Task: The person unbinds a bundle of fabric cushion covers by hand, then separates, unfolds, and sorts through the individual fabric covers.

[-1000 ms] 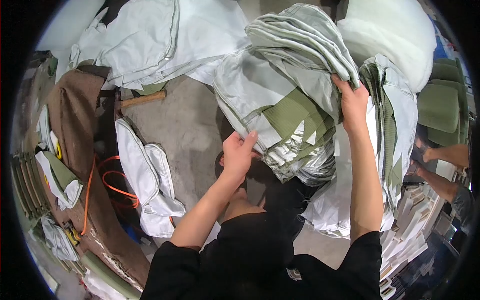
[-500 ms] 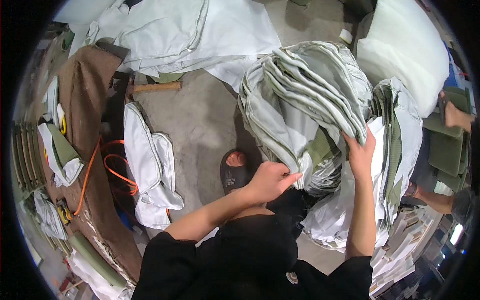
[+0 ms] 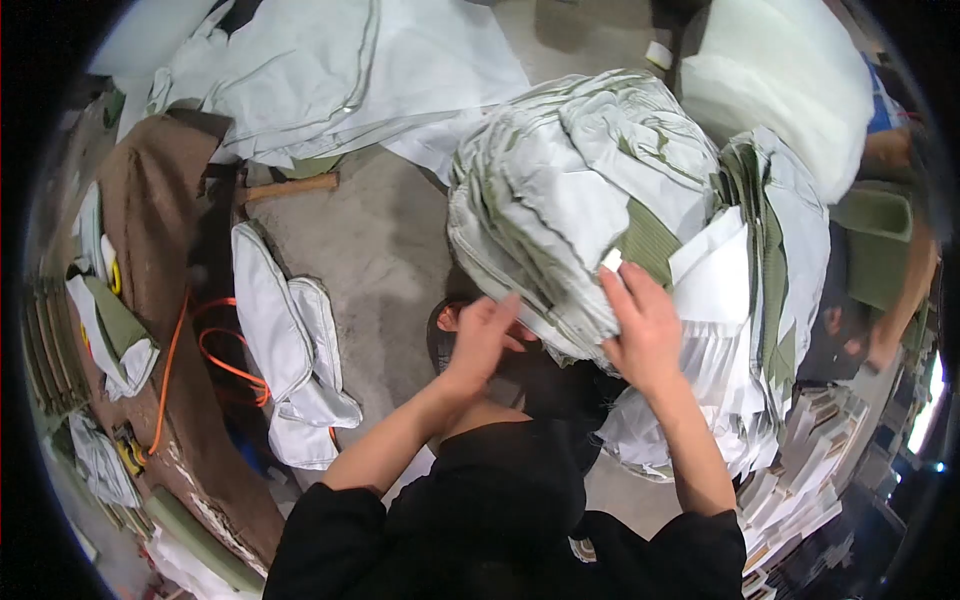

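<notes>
A large folded bundle of white-and-green fabric covers (image 3: 575,185) lies in front of me, right of the middle, with its layered edges facing left and down. My right hand (image 3: 643,325) grips the bundle's lower right edge, its fingertips close to a small white tag (image 3: 612,260). At the bundle's lower left edge is my left hand (image 3: 480,345), fingers apart and nothing seen in them. Whether its fingertips touch the fabric I cannot tell. Beside my right hand, a second stack of white-and-green covers (image 3: 790,230) stands on its edge.
Left on the floor lie a white cover (image 3: 285,330) and an orange cord (image 3: 225,360), by a brown-covered surface (image 3: 165,230). White fabric (image 3: 290,80) spreads at the back. A puffy white roll (image 3: 775,90) stands back right. Another person's arm (image 3: 905,290) shows at the far right.
My left hand has let go of the fabric edge and moved left and up. My right hand has moved down and left along the bundle, whose upper layers have flopped over, showing flatter white fabric.
</notes>
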Demonstrator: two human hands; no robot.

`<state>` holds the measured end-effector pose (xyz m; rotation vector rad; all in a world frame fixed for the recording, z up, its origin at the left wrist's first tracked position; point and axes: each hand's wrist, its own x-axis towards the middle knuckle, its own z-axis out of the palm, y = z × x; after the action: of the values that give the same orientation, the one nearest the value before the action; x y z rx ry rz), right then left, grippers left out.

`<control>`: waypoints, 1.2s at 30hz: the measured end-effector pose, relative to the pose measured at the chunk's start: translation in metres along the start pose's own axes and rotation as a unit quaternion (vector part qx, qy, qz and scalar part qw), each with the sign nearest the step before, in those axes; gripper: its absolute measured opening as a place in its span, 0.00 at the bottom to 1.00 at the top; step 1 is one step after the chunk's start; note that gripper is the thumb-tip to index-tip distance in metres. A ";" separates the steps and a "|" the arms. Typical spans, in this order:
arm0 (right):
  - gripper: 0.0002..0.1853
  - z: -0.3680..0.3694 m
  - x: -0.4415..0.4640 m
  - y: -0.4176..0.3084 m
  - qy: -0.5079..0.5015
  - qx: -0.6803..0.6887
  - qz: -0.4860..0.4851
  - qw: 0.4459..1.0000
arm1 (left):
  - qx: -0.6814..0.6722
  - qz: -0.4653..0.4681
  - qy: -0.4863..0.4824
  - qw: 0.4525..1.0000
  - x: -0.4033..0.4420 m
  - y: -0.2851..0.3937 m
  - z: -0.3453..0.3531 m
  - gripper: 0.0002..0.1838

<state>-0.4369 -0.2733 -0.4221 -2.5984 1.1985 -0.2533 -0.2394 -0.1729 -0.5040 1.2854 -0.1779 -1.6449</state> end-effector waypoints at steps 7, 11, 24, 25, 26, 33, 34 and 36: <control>0.47 0.021 -0.008 -0.005 0.026 -0.039 -0.019 0.999 | -0.027 0.022 -0.006 0.999 -0.004 0.019 -0.004 0.17; 0.47 0.014 -0.011 -0.007 0.009 -0.018 -0.007 1.000 | -0.014 0.021 0.011 1.000 0.001 0.011 -0.007 0.15; 0.35 0.030 0.003 -0.007 0.096 -0.021 -0.024 0.995 | -0.021 0.144 -0.003 0.989 -0.004 0.039 0.017 0.23; 0.34 0.030 0.010 -0.017 0.095 -0.007 -0.026 0.995 | -0.026 0.175 -0.010 0.984 -0.004 0.044 0.030 0.26; 0.32 0.032 0.016 -0.025 0.094 0.008 -0.027 0.995 | -0.025 0.154 0.019 0.988 -0.001 0.053 0.040 0.30; 0.29 -0.011 0.070 -0.035 -0.024 0.090 0.007 0.996 | 0.066 0.171 0.137 0.973 0.020 0.049 0.029 0.29; 0.28 -0.010 0.086 -0.021 -0.013 0.113 0.049 0.992 | 0.057 0.182 0.129 0.973 0.018 0.042 0.030 0.29; 0.20 0.022 0.125 0.016 0.131 -0.037 0.011 0.991 | 0.034 0.202 0.115 0.972 0.012 0.030 0.032 0.28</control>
<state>-0.3622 -0.3752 -0.4418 -2.6763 1.3448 -0.5700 -0.2463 -0.2107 -0.4797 1.3754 -0.3326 -1.1450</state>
